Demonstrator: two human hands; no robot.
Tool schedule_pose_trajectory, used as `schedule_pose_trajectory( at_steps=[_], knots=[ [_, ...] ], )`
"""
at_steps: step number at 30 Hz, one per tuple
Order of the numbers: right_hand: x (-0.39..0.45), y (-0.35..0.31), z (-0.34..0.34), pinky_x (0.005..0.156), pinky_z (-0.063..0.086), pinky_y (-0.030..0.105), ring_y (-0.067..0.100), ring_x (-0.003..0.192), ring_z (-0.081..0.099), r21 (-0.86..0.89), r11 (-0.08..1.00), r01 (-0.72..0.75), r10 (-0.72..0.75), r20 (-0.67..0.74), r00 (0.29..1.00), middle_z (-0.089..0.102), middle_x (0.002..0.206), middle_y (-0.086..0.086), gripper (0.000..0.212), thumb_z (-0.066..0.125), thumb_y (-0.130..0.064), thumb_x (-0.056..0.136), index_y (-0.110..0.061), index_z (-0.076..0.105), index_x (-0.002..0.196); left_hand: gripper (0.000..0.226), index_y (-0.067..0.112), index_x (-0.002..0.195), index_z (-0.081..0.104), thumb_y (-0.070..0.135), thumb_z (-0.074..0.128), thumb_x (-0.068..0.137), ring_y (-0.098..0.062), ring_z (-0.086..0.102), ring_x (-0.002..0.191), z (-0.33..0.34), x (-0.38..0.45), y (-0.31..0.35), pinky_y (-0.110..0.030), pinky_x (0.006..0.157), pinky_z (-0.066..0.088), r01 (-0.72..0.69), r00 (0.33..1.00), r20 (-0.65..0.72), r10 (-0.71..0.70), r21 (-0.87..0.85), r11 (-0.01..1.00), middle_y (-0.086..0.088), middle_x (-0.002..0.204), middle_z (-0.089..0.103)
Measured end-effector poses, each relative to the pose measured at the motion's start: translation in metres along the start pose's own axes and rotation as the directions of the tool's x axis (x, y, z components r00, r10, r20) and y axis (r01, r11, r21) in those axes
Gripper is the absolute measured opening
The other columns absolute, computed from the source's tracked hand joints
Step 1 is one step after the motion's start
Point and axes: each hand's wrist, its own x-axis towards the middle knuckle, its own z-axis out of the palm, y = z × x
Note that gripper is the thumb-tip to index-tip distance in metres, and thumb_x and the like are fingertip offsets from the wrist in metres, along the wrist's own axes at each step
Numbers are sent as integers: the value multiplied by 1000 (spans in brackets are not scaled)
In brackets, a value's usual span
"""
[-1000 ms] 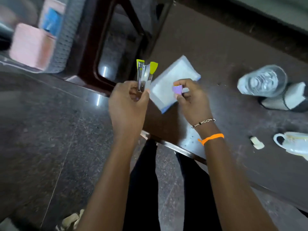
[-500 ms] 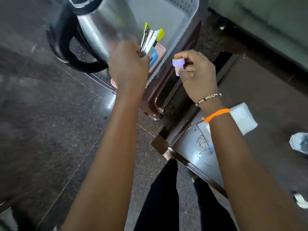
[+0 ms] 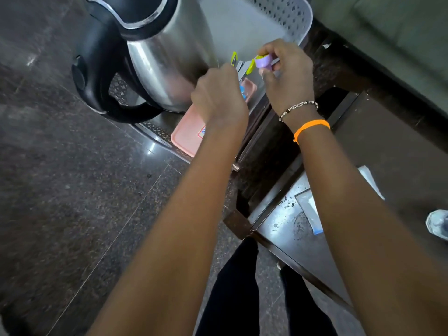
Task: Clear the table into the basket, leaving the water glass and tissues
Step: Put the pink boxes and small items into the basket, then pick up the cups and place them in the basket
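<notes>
Both my hands are over the grey perforated basket (image 3: pixel 294 23). My left hand (image 3: pixel 219 98) is shut on a yellow-green and silver stapler (image 3: pixel 240 65), whose ends stick up past my fingers. My right hand (image 3: pixel 288 71) pinches a small purple object (image 3: pixel 263 61) just right of the stapler. Inside the basket stand a steel kettle with a black handle (image 3: pixel 164 54) and a pink lidded box (image 3: pixel 188 134). The tissue pack (image 3: pixel 311 214) lies on the dark table (image 3: pixel 388 151), mostly behind my right forearm. The water glass (image 3: pixel 437 223) shows at the right edge.
The basket rests on a dark wooden stool (image 3: pixel 257 146) left of the table. A dark granite floor (image 3: pixel 72 190) spreads to the left. A grey-green sofa (image 3: pixel 388 32) sits beyond the table. My legs in black trousers (image 3: pixel 237 292) are below.
The view swung from the table to the basket. Both hands carried the stapler and the purple object from above the tissues to over the basket, coming closer to its inside.
</notes>
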Motion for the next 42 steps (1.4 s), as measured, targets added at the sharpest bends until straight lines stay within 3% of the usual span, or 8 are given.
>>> schedule_pose_trajectory(
  at_steps=[6, 16, 23, 27, 30, 33, 37, 42],
  knots=[
    [19, 6, -1, 93, 45, 46, 29, 107, 55, -107, 994, -22, 22, 1, 1000, 62, 112, 9, 29, 49, -4, 82, -12, 60, 108, 25, 10, 108, 65, 2, 51, 89, -32, 60, 109, 2, 7, 8, -31, 67, 31, -30, 999, 36, 29, 29, 999, -12, 115, 65],
    [39, 11, 13, 98, 28, 43, 30, 123, 39, -495, 869, 27, 80, 194, 978, 67, 113, 7, 30, 57, -18, 83, -22, 61, 113, 30, 8, 109, 63, -4, 43, 90, -34, 60, 108, 0, -1, -3, -35, 73, 41, -95, 994, 73, 84, 176, 980, -14, 114, 66],
    [18, 11, 1, 94, 30, 38, 25, 122, 43, -348, 937, 44, 0, 126, 992, 66, 113, 1, 24, 53, -12, 85, -19, 64, 104, 24, 9, 104, 63, -2, 48, 88, -36, 60, 104, -6, -17, -3, -35, 66, 30, -92, 994, 64, 85, 105, 990, -15, 110, 65],
    [-4, 12, -16, 93, 45, 38, 28, 98, 60, -91, 996, 13, -10, 37, 999, 68, 105, 7, 23, 53, -6, 82, -12, 66, 99, 32, 16, 116, 58, 4, 46, 89, -34, 57, 110, -16, -31, 8, -39, 71, 37, -109, 994, -11, 109, -19, 994, -9, 122, 59],
    [-33, 15, -34, 70, 44, 8, 12, 70, 57, 130, 991, -37, 43, -42, 998, 67, 91, 9, 20, 54, 1, 79, -6, 68, 91, 36, 19, 116, 61, 4, 44, 89, -30, 54, 115, -20, -48, 14, -39, 86, 39, -187, 982, -80, 173, -232, 955, -5, 127, 59],
    [-74, 30, -55, 62, 40, 3, -1, 60, 52, 221, 969, -110, 130, -80, 988, 62, 82, 0, 14, 57, -2, 80, -8, 69, 86, 31, 11, 113, 65, 5, 45, 90, -26, 59, 107, -16, -80, 27, -33, 91, 42, -254, 967, -97, 236, -447, 858, -8, 115, 67],
    [-143, 62, -82, 71, 47, 18, 12, 71, 62, 335, 908, -251, 290, -71, 954, 70, 83, 6, 10, 59, -7, 83, -10, 68, 84, 24, 11, 107, 67, 6, 49, 92, -15, 62, 95, 6, -138, 45, -22, 86, 44, -174, 970, 34, 241, -594, 786, -5, 103, 69],
    [-230, 114, -118, 62, 39, 7, 6, 66, 54, 331, 857, -395, 438, -63, 897, 70, 86, 6, 9, 59, -8, 84, -10, 68, 82, 21, 14, 102, 69, 9, 53, 91, -11, 61, 83, 49, -220, 68, -20, 79, 46, -67, 925, 258, 278, -611, 789, -3, 101, 70]
  ],
)
